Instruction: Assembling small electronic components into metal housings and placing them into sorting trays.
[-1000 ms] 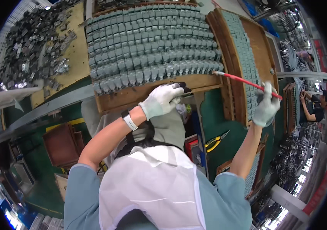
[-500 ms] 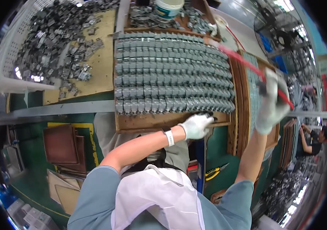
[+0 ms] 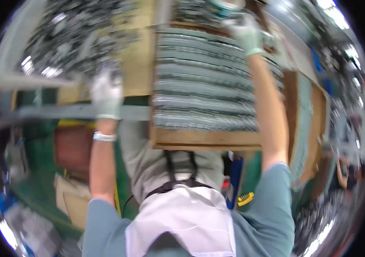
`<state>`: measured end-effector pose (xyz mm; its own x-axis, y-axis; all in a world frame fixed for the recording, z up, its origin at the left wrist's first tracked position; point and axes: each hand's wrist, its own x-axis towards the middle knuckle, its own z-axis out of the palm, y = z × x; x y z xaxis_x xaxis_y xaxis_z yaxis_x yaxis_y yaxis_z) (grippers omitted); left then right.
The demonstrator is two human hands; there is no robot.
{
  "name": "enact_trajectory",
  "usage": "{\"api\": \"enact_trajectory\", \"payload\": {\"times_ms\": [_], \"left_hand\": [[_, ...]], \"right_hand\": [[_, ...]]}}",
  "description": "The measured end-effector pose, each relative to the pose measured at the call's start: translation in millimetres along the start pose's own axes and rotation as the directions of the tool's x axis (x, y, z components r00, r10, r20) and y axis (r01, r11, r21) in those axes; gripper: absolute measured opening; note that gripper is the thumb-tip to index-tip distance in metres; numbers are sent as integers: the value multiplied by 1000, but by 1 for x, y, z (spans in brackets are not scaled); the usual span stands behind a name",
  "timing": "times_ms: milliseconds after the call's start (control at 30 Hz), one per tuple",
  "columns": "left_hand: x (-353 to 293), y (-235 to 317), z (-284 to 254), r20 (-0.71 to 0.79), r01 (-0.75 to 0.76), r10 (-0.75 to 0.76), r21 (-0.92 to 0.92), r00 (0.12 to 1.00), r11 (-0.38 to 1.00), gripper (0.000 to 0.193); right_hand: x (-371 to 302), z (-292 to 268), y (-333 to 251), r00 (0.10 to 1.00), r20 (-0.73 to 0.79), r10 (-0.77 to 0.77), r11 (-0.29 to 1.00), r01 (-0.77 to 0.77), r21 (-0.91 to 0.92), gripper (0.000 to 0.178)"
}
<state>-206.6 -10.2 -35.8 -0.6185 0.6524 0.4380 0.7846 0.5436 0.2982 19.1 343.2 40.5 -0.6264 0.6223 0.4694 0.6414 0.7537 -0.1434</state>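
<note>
My left hand (image 3: 107,92), in a white glove, reaches to the near edge of a heap of small grey metal parts (image 3: 79,47). Motion smears its fingers, so I cannot make out a grip. Stretched far forward, my right hand (image 3: 246,36), gloved too, is over the far right edge of a wooden tray (image 3: 204,138), close to a white bucket (image 3: 229,5). Its fingers are also blurred. Rows of grey metal pieces (image 3: 208,88) fill the tray side by side, and my right forearm covers part of their right end.
A white perforated basket (image 3: 9,64) borders the heap on the left, with a tan board (image 3: 137,64) beneath the parts. Right of the tray stands another wooden tray (image 3: 319,124) with grey strips. Yellow-handled pliers (image 3: 245,198) lie low. Another person (image 3: 343,173) is at far right.
My left hand has gone from the tray's front edge to the heap at left. The right hand has swung forward and left; the red stick it held no longer shows there. The view has shifted.
</note>
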Motion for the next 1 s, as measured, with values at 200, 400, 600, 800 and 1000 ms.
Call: {"api": "enact_trajectory", "payload": {"times_ms": [200, 400, 600, 800, 1000], "left_hand": [[-15, -6, 37, 323, -23, 50, -88, 945, 996, 58], [1, -12, 46, 301, 254, -94, -553, 949, 793, 46], [5, -24, 47, 248, 323, -208, -775, 946, 543, 32], [-10, -59, 56, 360, 400, -212, -895, 909, 196, 38], [-19, -57, 22, 453, 415, -191, -885, 871, -210, 33]], "right_hand": [[-137, -112, 7, 925, 117, 363, 844, -379, 379, 32], [-227, -237, 254, 707, -181, 684, 722, -621, 303, 33], [-194, -207, 301, 545, 279, 791, 391, -800, 455, 40], [-147, -176, 325, 583, 339, 739, 377, -774, 509, 43], [-130, -133, 365, 638, 121, 761, 616, -768, 174, 51]]}}
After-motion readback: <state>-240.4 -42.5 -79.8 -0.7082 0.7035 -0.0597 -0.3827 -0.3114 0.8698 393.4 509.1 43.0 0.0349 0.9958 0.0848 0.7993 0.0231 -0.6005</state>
